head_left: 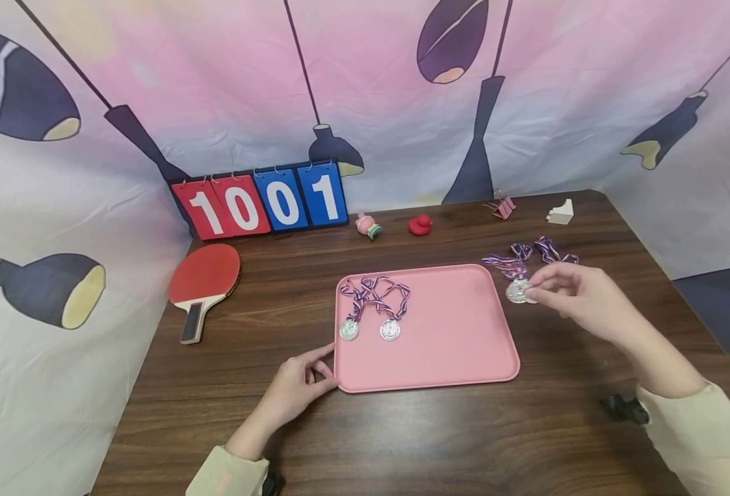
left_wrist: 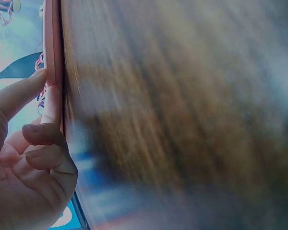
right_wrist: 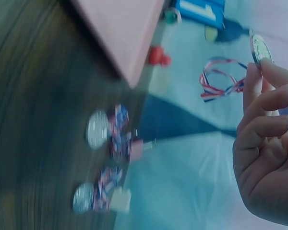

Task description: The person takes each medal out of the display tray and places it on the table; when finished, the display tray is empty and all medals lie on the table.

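My left hand (head_left: 293, 387) holds the near left corner of a pink tray (head_left: 439, 365), thumb and forefinger at its rim (left_wrist: 52, 43); the other fingers are curled. Above the table to the tray's right, my right hand (head_left: 572, 300) pinches a silver medal (right_wrist: 260, 49) between thumb and fingertips. Its striped ribbon (right_wrist: 213, 91) dangles in a loop. Two more silver medals, one nearer (right_wrist: 97, 129) and one farther (right_wrist: 83, 197) in the right wrist view, lie on the table with bunched ribbons. On the tray's left side lie two medals, one left (head_left: 349, 329) and one right (head_left: 390, 329), with their ribbons.
A red table tennis bat (head_left: 206, 275) lies at the left, before a flip scoreboard (head_left: 259, 203) reading 10 and 01. Along the back edge stand a pink figurine (head_left: 366, 224), a red duck (head_left: 421, 224), a pink binder clip (head_left: 503, 208) and a white block (head_left: 560, 212).
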`<state>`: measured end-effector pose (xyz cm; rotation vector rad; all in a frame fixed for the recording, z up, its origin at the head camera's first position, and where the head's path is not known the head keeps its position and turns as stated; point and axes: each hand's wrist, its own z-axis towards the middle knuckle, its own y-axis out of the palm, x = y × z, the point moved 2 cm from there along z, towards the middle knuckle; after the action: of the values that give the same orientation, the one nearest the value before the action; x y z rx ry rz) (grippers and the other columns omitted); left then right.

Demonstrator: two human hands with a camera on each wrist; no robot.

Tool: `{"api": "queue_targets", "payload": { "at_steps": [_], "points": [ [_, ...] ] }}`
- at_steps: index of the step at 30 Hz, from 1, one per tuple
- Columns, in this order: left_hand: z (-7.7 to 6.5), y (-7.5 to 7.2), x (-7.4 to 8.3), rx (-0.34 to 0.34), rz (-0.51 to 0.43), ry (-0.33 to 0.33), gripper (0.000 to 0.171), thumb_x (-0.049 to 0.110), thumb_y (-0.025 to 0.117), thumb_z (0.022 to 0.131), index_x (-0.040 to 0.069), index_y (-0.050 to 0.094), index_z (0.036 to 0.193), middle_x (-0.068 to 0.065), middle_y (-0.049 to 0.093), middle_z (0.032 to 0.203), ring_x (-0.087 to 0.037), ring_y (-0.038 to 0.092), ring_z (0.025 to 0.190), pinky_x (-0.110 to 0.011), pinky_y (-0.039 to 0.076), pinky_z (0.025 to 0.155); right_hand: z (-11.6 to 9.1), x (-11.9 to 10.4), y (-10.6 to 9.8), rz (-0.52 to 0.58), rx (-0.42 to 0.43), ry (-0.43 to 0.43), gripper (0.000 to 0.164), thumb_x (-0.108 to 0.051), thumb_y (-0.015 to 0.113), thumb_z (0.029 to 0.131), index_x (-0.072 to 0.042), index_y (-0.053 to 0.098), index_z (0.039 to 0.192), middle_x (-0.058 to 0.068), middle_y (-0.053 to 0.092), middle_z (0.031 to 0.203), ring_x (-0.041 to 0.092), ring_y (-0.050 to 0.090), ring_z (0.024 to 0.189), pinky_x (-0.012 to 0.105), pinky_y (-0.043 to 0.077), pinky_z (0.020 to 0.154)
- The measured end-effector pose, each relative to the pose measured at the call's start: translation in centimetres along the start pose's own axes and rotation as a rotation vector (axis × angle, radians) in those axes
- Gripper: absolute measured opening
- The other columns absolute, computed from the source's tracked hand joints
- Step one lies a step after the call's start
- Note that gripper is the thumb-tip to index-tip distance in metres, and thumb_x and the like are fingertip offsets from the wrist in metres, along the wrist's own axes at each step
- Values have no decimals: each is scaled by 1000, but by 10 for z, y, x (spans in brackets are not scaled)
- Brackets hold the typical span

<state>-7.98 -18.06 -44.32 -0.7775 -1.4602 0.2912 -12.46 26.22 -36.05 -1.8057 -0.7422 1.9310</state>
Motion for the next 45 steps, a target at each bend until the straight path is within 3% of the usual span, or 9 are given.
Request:
{"api": "queue_targets", "payload": {
  "at_steps": [5, 12, 24, 34, 45],
  "points": [
    [0, 0, -1, 5, 9, -3, 53, 17, 73, 75, 10, 54, 123, 9, 59, 68, -9, 39, 45, -23, 33, 41, -7, 17, -20, -21, 51, 62, 24, -35, 68, 78, -16, 63, 92, 3, 65, 81, 18, 52, 55, 30, 41, 47],
    [1, 2, 1, -9, 25, -6, 53, 18, 73, 75, 11, 54, 124, 9, 59, 69, -9, 41, 45, -22, 34, 42, -19, 45, -34, -73, 44, 151, 29, -37, 66, 79, -13, 62, 94, 2, 66, 79, 16, 51, 57, 30, 42, 50],
    [1, 2, -1, -7, 50, -4, 53, 19, 73, 74, 12, 55, 123, 10, 58, 68, -8, 40, 45, -22, 34, 42, -41, 85, -41, -64, -209, 219, 29, -31, 63, 83, -4, 59, 94, 5, 58, 65, 10, 46, 50, 28, 36, 42],
    [1, 2, -2, -10, 53, -8, 53, 19, 73, 75, 11, 54, 124, 10, 58, 69, -8, 41, 45, -23, 34, 43, -49, 104, -32, 18, -393, 250, 28, -24, 62, 84, 1, 58, 95, -2, 54, 63, 8, 45, 51, 26, 37, 39],
    [1, 1, 0, -15, 49, -3, 54, 17, 73, 75, 11, 53, 124, 10, 58, 68, -7, 39, 43, -22, 33, 41, -53, 113, -20, -16, -405, 282, 30, -24, 64, 82, 3, 61, 96, 3, 60, 72, 9, 46, 54, 26, 40, 46]
  ]
}}
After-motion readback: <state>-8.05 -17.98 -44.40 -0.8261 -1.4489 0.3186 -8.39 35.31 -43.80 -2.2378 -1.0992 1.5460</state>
